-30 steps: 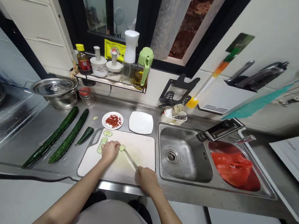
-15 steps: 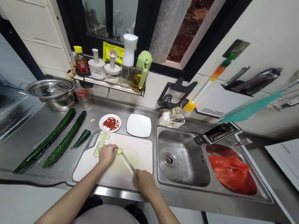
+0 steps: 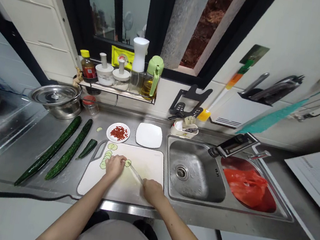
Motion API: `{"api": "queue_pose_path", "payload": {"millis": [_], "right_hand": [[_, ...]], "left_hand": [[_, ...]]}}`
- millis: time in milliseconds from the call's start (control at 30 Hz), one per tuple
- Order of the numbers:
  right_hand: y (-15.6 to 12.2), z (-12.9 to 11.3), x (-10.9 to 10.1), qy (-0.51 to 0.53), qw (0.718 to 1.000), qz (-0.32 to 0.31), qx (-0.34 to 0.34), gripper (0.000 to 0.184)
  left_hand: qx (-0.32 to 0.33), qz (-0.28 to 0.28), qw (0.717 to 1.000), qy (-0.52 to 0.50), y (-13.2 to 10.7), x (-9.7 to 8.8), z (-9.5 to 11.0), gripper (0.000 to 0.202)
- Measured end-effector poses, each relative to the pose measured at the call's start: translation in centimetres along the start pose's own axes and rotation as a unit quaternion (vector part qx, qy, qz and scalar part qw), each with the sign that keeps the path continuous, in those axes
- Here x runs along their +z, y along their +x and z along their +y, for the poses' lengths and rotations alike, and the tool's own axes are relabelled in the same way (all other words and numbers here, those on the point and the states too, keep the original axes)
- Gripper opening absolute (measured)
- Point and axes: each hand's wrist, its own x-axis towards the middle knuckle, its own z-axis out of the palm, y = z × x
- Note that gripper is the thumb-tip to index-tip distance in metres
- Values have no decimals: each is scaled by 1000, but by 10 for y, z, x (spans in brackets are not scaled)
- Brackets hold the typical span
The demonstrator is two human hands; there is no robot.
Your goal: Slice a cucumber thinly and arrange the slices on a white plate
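Note:
On the white cutting board (image 3: 91,180), my left hand (image 3: 115,167) is closed, its fingertips at the left edge of a round cucumber slice (image 3: 128,163). My right hand (image 3: 152,192) grips a knife (image 3: 136,174) by its handle. The blade slants up and left, with its tip at that slice. Several pale green cucumber slices (image 3: 107,154) lie in an overlapping row left of my left hand. Two long dark green cucumbers (image 3: 49,151) and a short cucumber piece (image 3: 87,149) rest on the counter beside the board.
Behind the board stand a small plate of red bits (image 3: 118,133) and a white square plate (image 3: 149,135). At right is a steel sink (image 3: 193,195) with a red plastic bag (image 3: 245,185) in its side basin. A lidded pot (image 3: 62,107) stands at back left, near a seasoning rack (image 3: 116,90).
My right hand and the knife handle have shifted slightly left and up. My left hand stays at the cucumber slice, and the camera view has moved a little.

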Motion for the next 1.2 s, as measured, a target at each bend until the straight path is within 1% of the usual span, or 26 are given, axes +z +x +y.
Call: {"api": "queue_pose_path", "payload": {"millis": [133, 300, 433, 633, 733, 900, 1067, 1200], "right_hand": [[5, -3, -3, -8, 1000, -2, -3, 34], [9, -5, 0, -9, 1000, 9, -10, 34], [10, -6, 2, -5, 1000, 9, -8, 34], [1, -3, 3, -6, 1000, 8, -1, 33], [-5, 1, 7, -2, 1000, 3, 7, 32], [-11, 2, 11, 8, 1000, 6, 9, 32], [-13, 0, 8, 10, 1000, 4, 19, 34], [-13, -1, 7, 12, 1000, 5, 15, 33]], "left_hand": [[0, 0, 1000, 4, 1, -1, 0, 29], [0, -6, 1000, 7, 2, -1, 0, 29], [-5, -15, 1000, 8, 2, -1, 1, 24], [-12, -16, 999, 28, 1, 0, 7, 20], [-12, -27, 999, 30, 2, 1, 9, 18], [-29, -28, 999, 32, 2, 1, 9, 28], [-30, -32, 998, 33, 3, 1, 11, 19], [-29, -43, 999, 8, 3, 0, 13, 17]]}}
